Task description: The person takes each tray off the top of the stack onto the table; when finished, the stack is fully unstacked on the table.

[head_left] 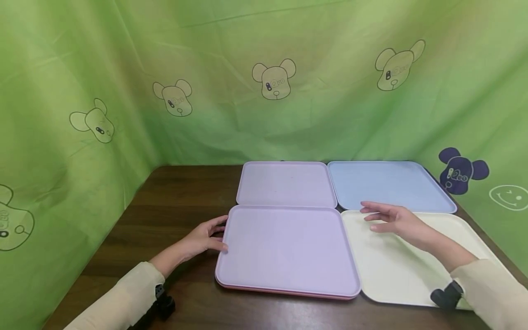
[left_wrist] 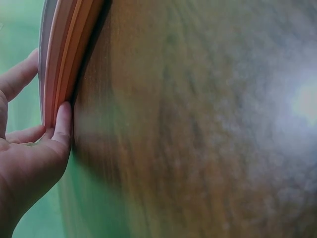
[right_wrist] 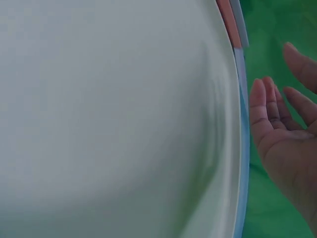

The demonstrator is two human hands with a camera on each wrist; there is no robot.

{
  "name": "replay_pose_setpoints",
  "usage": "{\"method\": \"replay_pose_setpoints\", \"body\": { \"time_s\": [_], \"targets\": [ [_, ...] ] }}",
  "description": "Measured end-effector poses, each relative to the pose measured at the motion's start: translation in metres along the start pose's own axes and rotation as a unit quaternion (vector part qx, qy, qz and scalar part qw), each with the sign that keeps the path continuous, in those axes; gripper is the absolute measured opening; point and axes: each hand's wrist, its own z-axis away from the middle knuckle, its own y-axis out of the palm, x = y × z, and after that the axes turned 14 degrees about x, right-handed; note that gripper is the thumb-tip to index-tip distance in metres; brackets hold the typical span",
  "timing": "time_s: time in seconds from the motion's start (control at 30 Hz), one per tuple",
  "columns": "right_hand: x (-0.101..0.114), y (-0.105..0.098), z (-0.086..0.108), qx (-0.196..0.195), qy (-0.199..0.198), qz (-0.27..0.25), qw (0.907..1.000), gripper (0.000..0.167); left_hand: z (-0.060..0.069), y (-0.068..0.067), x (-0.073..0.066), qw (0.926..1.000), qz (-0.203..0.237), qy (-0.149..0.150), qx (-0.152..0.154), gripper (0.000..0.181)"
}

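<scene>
A stack of trays (head_left: pixel 288 250) sits near the table's front, a lilac one on top and pink-orange rims beneath it. My left hand (head_left: pixel 202 238) grips the stack's left edge, the thumb over the upper rim. In the left wrist view, fingers (left_wrist: pixel 63 119) of that hand lie against the side of the layered rims (left_wrist: pixel 62 59). Above a cream tray (head_left: pixel 396 270) on the right hovers my right hand (head_left: pixel 396 222), its fingers loosely extended and holding nothing. The right wrist view shows this hand (right_wrist: pixel 287 134) apart from the cream tray's surface (right_wrist: pixel 124 99).
Behind the stack lies another lilac tray (head_left: pixel 286 183), with a blue tray (head_left: pixel 389 183) to its right. The trays lie close together on the dark wooden table (head_left: pixel 181 201). A green curtain (head_left: pixel 222 128) with bear-head drawings hangs around the back and sides.
</scene>
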Motion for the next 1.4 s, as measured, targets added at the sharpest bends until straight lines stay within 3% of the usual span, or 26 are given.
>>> {"method": "replay_pose_setpoints", "body": {
  "time_s": [0.53, 1.0, 1.4],
  "targets": [
    [0.008, 0.039, -0.02, 0.055, 0.007, -0.04, 0.9977, 0.08, 0.0, 0.003, 0.0, 0.9999, -0.013, -0.007, -0.008, 0.092],
    [0.003, 0.041, -0.02, 0.099, 0.022, -0.06, 0.993, 0.09, -0.001, 0.003, 0.002, 0.9998, -0.011, -0.009, -0.015, 0.092],
    [0.0, 0.041, -0.021, 0.099, 0.029, -0.048, 0.9935, 0.095, -0.001, 0.004, 0.0, 0.9999, -0.003, -0.006, -0.014, 0.092]
  ]
}}
